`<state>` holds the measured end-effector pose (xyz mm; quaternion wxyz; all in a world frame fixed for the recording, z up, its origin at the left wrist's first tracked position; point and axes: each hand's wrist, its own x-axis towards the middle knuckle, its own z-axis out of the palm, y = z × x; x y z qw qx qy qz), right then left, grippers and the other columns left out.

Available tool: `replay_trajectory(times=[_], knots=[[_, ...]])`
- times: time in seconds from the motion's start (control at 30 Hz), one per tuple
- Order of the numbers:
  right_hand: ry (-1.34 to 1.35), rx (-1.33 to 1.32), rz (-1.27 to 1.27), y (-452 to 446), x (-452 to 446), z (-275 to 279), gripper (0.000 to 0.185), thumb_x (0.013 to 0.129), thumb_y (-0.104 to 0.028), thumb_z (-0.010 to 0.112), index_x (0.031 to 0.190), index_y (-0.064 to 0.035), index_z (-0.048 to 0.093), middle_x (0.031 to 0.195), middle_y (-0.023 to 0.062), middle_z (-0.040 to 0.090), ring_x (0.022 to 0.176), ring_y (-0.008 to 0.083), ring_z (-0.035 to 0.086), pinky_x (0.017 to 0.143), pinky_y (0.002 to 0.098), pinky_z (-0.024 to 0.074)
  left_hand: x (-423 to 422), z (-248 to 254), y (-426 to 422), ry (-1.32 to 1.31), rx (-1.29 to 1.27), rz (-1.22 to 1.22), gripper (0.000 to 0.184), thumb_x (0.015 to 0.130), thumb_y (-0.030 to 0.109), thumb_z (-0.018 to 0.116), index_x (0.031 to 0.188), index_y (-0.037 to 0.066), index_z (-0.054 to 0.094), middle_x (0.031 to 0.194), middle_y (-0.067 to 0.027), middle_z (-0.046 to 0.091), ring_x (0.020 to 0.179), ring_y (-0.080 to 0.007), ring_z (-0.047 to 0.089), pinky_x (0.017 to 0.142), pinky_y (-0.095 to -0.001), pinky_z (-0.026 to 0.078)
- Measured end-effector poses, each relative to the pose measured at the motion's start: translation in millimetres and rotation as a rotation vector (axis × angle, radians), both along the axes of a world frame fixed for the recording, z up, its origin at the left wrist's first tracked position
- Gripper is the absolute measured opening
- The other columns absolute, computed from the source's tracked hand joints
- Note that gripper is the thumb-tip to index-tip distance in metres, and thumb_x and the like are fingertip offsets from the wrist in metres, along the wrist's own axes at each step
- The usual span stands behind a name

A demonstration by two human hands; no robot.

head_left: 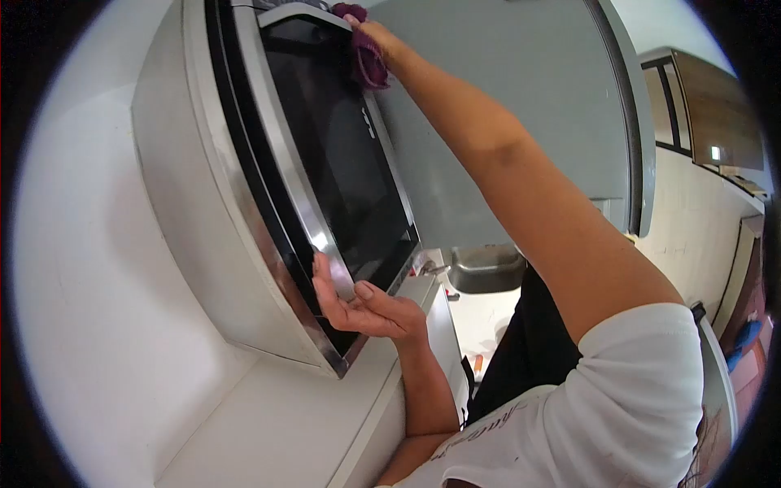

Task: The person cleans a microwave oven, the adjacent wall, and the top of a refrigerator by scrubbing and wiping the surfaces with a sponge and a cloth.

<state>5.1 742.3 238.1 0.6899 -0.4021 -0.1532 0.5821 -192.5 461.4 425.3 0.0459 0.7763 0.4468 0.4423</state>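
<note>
A microwave oven (191, 179) with a silver body stands at the left, seen at a tilt. It has a dark glass door (325, 138) with a silver frame. My left hand (366, 311) is at the near end of this door, its fingers bent around the silver edge and its thumb on the other side. My right arm stretches to the far end of the door. There my right hand (376, 39) holds a purple cloth (370, 63) against the door's far corner. Part of the cloth hangs below the hand, and most of the fingers are hidden.
Under the oven is a white counter (285, 423), with a white wall (73, 211) behind. A large grey panel (504, 49) stands beyond my right arm. A metal sink (488, 270) with a tap (434, 268) lies past the oven. Brown cabinets (716, 106) are at the far right.
</note>
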Motion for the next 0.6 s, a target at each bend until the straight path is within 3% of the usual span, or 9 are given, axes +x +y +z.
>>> replay_trajectory(times=[0.07,0.13,0.27,0.47,0.57,0.6], knots=[[-0.231,-0.126,-0.151,-33.5,-31.4,9.8,0.054,0.089,-0.049,0.053,0.103,0.0024,0.058,0.090,0.0149,0.064,0.082,0.0278,0.062,0.075,0.0420,0.0467,1.7,-0.3,0.7,-0.015,0.000,-0.001,0.042,0.092,0.002,0.035,0.132,-0.008,0.027,0.130,-0.0268,0.041,0.122,-0.0355,0.044,0.107,-0.0441,0.032],[-0.381,-0.210,-0.230,-79.6,-64.6,18.5,0.050,0.094,-0.041,0.044,0.106,0.0068,0.054,0.102,0.0278,0.058,0.099,0.0431,0.055,0.087,0.0451,0.0407,1.8,-1.4,-0.1,-0.019,0.022,0.026,0.044,0.092,0.004,0.036,0.132,-0.010,0.028,0.130,-0.0271,0.042,0.122,-0.0345,0.044,0.107,-0.0425,0.031],[-0.480,-0.233,-0.413,-172.7,-140.3,9.5,0.050,0.097,-0.038,0.039,0.109,0.0081,0.051,0.110,0.0299,0.052,0.108,0.0442,0.048,0.094,0.0447,0.0359,-1.4,2.4,4.7,0.043,0.072,-0.030,0.044,0.090,0.006,0.036,0.131,-0.009,0.030,0.131,-0.0281,0.041,0.124,-0.0349,0.043,0.108,-0.0433,0.029],[-0.398,-0.232,-0.282,-289.3,-188.8,21.2,0.038,0.095,-0.027,0.046,0.116,0.0040,0.050,0.109,0.0258,0.053,0.103,0.0428,0.049,0.092,0.0465,0.0361,5.1,20.9,0.0,-0.021,-0.050,0.012,0.042,0.090,0.007,0.034,0.129,-0.009,0.033,0.131,-0.0260,0.044,0.123,-0.0334,0.043,0.107,-0.0405,0.029],[-0.594,-0.131,-0.264,-320.4,-178.9,16.4,0.032,0.090,-0.021,0.056,0.114,0.0009,0.056,0.106,0.0208,0.056,0.101,0.0369,0.052,0.090,0.0417,0.0389,1.1,29.2,-2.8,-0.113,-0.147,0.008,0.041,0.091,0.006,0.032,0.129,-0.008,0.035,0.129,-0.0252,0.047,0.123,-0.0322,0.044,0.107,-0.0381,0.029],[-0.819,-0.160,-0.189,-331.9,-165.1,26.2,0.029,0.088,-0.020,0.059,0.107,0.0009,0.059,0.105,0.0201,0.056,0.100,0.0365,0.052,0.088,0.0423,0.0398,0.2,34.4,-6.1,-0.114,-0.205,0.001,0.041,0.091,0.006,0.031,0.129,-0.008,0.035,0.130,-0.0253,0.046,0.124,-0.0323,0.043,0.107,-0.0382,0.029]])
